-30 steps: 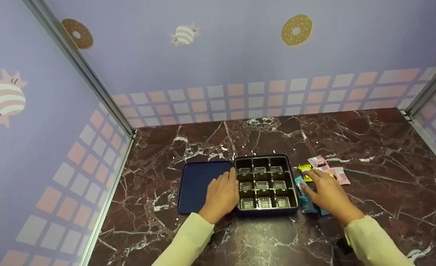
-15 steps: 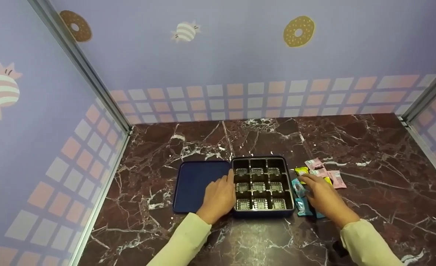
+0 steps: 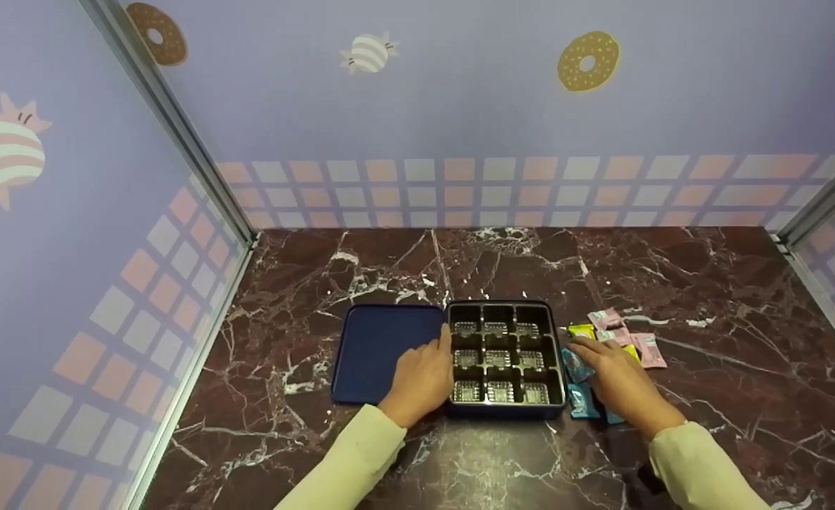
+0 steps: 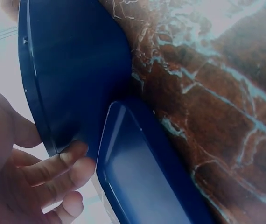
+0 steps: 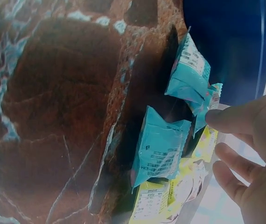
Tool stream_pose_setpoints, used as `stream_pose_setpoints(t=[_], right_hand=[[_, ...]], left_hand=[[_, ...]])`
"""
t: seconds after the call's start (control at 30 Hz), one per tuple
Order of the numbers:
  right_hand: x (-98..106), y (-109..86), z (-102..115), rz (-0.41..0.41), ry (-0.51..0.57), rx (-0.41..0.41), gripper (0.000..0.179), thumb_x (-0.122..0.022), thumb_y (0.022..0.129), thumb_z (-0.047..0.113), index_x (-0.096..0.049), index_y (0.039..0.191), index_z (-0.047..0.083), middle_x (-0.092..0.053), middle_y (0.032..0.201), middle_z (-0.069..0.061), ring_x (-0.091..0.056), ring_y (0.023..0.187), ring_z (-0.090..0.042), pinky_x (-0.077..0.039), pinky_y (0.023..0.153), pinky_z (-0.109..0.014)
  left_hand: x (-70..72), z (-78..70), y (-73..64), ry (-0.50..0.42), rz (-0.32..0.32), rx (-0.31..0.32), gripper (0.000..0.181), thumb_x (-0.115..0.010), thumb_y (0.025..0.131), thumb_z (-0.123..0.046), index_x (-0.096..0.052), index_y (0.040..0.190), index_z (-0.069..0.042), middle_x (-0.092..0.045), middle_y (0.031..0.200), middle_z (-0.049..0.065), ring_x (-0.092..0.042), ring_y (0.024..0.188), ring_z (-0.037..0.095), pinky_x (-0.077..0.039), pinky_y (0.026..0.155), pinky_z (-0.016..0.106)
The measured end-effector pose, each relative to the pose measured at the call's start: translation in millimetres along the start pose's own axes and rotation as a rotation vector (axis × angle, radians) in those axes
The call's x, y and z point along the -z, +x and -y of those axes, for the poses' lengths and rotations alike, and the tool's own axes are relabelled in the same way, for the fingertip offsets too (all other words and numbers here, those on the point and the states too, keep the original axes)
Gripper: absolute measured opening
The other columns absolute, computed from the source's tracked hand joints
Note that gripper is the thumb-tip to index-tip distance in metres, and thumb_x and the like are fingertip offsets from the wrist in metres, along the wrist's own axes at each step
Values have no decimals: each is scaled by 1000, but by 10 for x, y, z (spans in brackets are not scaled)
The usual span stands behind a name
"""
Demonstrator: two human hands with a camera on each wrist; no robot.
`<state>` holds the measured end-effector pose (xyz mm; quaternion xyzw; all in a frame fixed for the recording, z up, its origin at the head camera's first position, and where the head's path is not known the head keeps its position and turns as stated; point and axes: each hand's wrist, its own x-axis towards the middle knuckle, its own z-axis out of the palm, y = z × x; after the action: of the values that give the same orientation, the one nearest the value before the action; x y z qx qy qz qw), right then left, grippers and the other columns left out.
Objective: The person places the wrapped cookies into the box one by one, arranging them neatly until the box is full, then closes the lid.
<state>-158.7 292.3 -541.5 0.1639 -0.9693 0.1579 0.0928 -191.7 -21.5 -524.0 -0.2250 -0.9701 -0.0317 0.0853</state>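
Note:
My left hand [image 3: 421,375] lies along the left wall of a dark blue box [image 3: 508,411] in the head view. In the left wrist view its fingers [image 4: 60,163] rest against the box's outer wall, apart from the thumb. The box holds a black tray [image 3: 500,336] with several bare compartments. To its right, my right hand [image 3: 619,375] reaches over small wrapped packets, fingers spread from the thumb. In the right wrist view the thumb tip is right at a teal packet [image 5: 207,109]. Another teal packet [image 5: 160,147] and a yellow packet [image 5: 151,200] lie nearby.
The blue lid [image 3: 382,354] lies flat, close against the box's left side. Pink packets [image 3: 647,349] lie beyond my right hand. A patterned back wall [image 3: 459,106] and a left side panel [image 3: 91,248] border the dark marbled table [image 3: 304,453].
My right hand has shifted slightly, its fingers now over the upper teal packet. The left hand stays at the box's left wall. The head view has shifted a little.

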Motion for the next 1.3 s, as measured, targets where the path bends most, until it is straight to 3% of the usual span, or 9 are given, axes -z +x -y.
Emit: stream_pose_setpoints(t=[0.17,0.4,0.67,0.97,1.3], right_hand=[[-29,12,-20,-9,-41,33,68,-61,62,-19,-65,125,6,-63,129,-12,-60,100,-36,-49,82,-50],[-32,48,-7,11,-67,54,64,-63,64,-18,-66,124,5,-64,128,-11,-58,95,-31,-49,78,-46],[-16,102,-7,61,-93,84,61,-73,63,-11,-66,122,2,-65,127,-13,-59,105,-37,-49,86,-51],[-23,121,-14,100,-86,68,66,-86,61,7,-64,123,0,-64,127,-14,-57,111,-39,-47,90,-54],[-14,151,-19,55,-57,64,61,-83,59,3,-66,117,0,-68,116,-16,-59,106,-38,-48,88,-52]], left_hand=[[-7,-10,20,-2,20,7,56,-56,91,-20,-45,142,1,-63,76,3,-59,59,21,-47,55,35],[-34,8,-3,-16,-8,-22,55,-57,90,-19,-47,140,3,-64,74,4,-59,55,20,-45,50,35],[-60,24,-16,-50,16,-29,57,-56,91,-18,-42,142,5,-57,58,2,-47,42,16,-34,40,32],[-82,-3,-9,-30,20,-17,60,-57,90,-18,-41,143,6,-59,58,2,-44,41,15,-37,42,33],[-108,0,-10,-19,-4,-21,61,-58,89,-17,-42,142,6,-58,57,1,-42,40,14,-39,42,34]])
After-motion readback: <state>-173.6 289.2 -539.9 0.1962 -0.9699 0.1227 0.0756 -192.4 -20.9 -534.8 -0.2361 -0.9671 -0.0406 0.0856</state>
